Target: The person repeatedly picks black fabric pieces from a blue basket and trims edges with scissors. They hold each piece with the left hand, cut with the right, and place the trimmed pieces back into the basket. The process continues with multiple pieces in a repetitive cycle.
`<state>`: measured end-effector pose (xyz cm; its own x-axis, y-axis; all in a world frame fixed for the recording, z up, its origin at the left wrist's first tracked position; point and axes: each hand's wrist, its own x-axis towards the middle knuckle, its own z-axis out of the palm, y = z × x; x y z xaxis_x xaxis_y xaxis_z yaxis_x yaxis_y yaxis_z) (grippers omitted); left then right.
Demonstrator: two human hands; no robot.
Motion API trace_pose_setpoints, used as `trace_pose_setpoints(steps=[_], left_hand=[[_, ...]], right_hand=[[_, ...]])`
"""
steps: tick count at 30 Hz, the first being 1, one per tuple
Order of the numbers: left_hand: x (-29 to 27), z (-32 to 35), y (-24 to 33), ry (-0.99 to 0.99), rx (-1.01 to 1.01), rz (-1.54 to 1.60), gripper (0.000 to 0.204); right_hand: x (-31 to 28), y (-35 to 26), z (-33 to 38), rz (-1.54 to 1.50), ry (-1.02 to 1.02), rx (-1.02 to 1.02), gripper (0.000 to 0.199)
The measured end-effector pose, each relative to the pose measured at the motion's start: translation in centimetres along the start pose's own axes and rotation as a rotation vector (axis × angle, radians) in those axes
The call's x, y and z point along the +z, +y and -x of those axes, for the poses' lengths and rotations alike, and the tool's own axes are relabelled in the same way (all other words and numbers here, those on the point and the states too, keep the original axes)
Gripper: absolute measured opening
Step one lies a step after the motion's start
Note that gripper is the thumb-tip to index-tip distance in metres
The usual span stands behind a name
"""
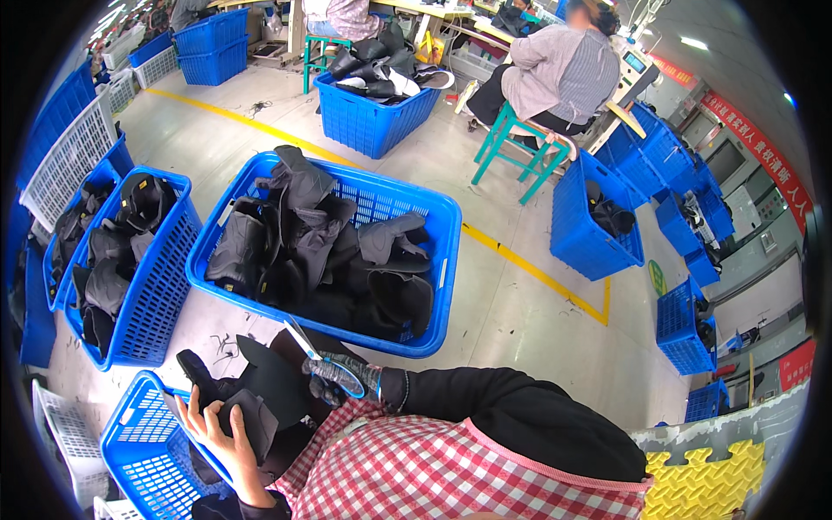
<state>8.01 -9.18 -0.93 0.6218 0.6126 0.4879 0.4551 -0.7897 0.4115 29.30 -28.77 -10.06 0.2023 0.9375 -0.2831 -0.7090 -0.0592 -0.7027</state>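
Observation:
Low in the view, my bare left hand (224, 442) grips a black shoe upper (260, 377) with grey and black flaps, its fingers bent round the near side. My right hand (336, 380), in a dark grey glove, is closed on scissors (351, 373) with light blue handles. Their blades point up and to the left, beside the upper's dark upright panel. Part of the upper is hidden behind my left hand. Just beyond my hands stands a large blue basket (325, 333) heaped with similar black and grey uppers (303, 247).
Another blue crate (165, 295) of uppers stands at the left, and a blue basket (130, 442) is beside my left hand. Farther off is a blue crate (373, 126) of shoe parts. A person (563, 69) sits on a green stool (520, 152). Thread scraps litter the floor.

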Motion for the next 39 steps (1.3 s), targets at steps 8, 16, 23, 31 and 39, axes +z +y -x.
trace_pose_setpoints(steps=[8,16,23,31,39], left_hand=[[0.0,0.0,0.1,0.012,-0.023,0.045,0.021],[0.0,0.2,-0.2,-0.006,0.002,-0.03,0.02],[0.0,0.2,-0.1,0.01,0.011,0.008,0.019],[-0.2,-0.2,0.3,0.008,0.014,-0.024,0.019],[-1.5,0.1,2.2,-0.041,0.096,-0.126,0.023]], right_hand=[[0.2,-0.2,0.1,-0.005,-0.011,-0.004,0.041],[0.0,0.0,0.0,0.024,0.012,-0.002,0.041],[0.2,-0.1,0.2,0.01,0.017,0.012,0.04],[-0.6,0.1,-0.3,-0.162,-0.151,-0.026,0.037],[-0.3,0.1,0.0,-0.013,-0.025,-0.023,0.042]])
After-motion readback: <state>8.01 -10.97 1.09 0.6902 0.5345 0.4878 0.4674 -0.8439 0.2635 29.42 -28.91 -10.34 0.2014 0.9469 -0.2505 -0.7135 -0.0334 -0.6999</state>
